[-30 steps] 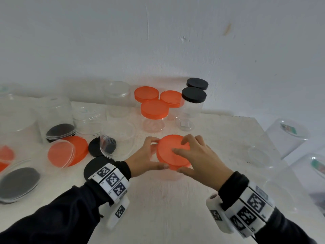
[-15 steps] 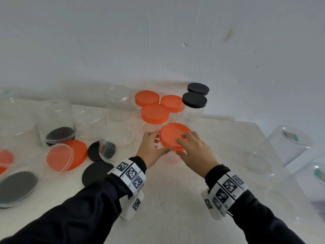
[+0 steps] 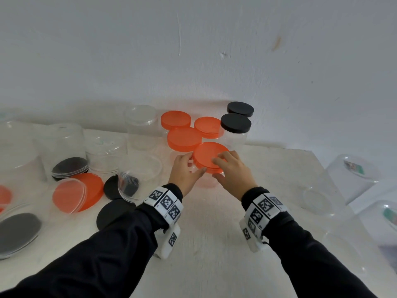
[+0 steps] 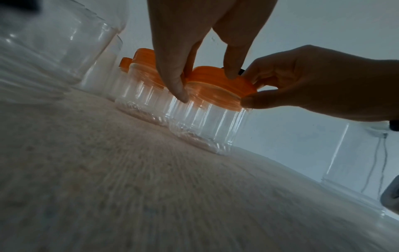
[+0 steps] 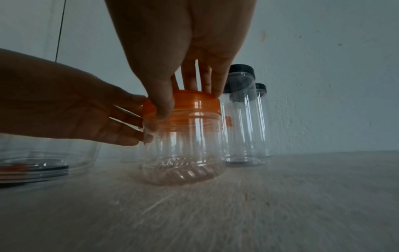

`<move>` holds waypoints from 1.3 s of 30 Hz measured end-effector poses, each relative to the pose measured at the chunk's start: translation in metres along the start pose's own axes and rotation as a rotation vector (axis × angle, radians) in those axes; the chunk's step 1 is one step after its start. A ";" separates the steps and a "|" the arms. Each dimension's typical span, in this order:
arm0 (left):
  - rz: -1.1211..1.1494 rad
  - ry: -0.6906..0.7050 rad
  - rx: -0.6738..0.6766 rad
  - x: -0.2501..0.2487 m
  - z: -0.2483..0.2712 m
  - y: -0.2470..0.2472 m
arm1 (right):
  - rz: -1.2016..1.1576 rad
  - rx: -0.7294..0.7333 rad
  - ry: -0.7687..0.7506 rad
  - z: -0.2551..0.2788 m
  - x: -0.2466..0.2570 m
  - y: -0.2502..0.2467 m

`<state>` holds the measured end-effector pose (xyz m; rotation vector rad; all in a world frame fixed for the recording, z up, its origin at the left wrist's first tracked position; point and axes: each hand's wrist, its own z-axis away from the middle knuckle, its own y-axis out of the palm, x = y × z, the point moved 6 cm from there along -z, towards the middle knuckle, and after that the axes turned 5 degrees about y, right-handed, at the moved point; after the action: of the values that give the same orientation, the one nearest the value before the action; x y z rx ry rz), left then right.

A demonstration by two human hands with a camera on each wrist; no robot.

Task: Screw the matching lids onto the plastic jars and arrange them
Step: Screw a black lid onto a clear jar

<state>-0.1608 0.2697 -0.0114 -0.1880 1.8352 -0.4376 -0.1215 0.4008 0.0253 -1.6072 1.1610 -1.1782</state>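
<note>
Hands (image 3: 184,173) (image 3: 233,175) curl from both sides around orange lid (image 3: 209,153).

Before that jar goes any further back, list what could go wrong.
1. The jar held by both hands already sits close to the orange-lidded jars behind; one more push may knock them.
2. The right hand grips only the lid; if loosely threaded, it could slip.
3. The left hand is near an open jar lying on its side, which may roll.
</note>
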 end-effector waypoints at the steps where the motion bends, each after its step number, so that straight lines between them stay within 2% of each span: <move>1: 0.004 -0.007 0.005 0.000 0.001 0.000 | -0.008 -0.007 0.000 -0.001 0.000 0.000; 5: 0.000 -0.018 0.050 -0.008 0.014 -0.004 | -0.026 -0.062 -0.020 -0.003 0.000 0.002; 10: -0.162 0.143 0.253 -0.027 0.051 -0.025 | -0.037 -0.165 -0.073 0.000 0.002 0.006; 13: -0.292 0.173 0.293 -0.028 0.073 -0.051 | -0.055 -0.177 -0.068 -0.001 0.001 0.007; 19: -0.410 0.047 0.245 0.000 0.101 -0.108 | -0.045 -0.177 -0.054 -0.001 -0.001 0.007; 24: -0.479 -0.017 0.127 0.024 0.105 -0.140 | -0.035 -0.173 -0.039 -0.001 -0.001 0.009; 26: -0.522 -0.036 0.126 0.033 0.103 -0.146 | -0.037 -0.172 -0.038 -0.001 -0.001 0.008; 34: -0.648 -0.145 0.346 0.050 0.102 -0.141 | -0.045 -0.165 -0.025 -0.001 -0.001 0.009; 39: -0.779 -0.163 0.479 0.054 0.105 -0.135 | -0.039 -0.157 -0.015 0.000 0.000 0.008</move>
<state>-0.0905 0.1066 -0.0332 -0.5905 1.3921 -1.3412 -0.1234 0.3989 0.0179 -1.7609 1.2434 -1.1208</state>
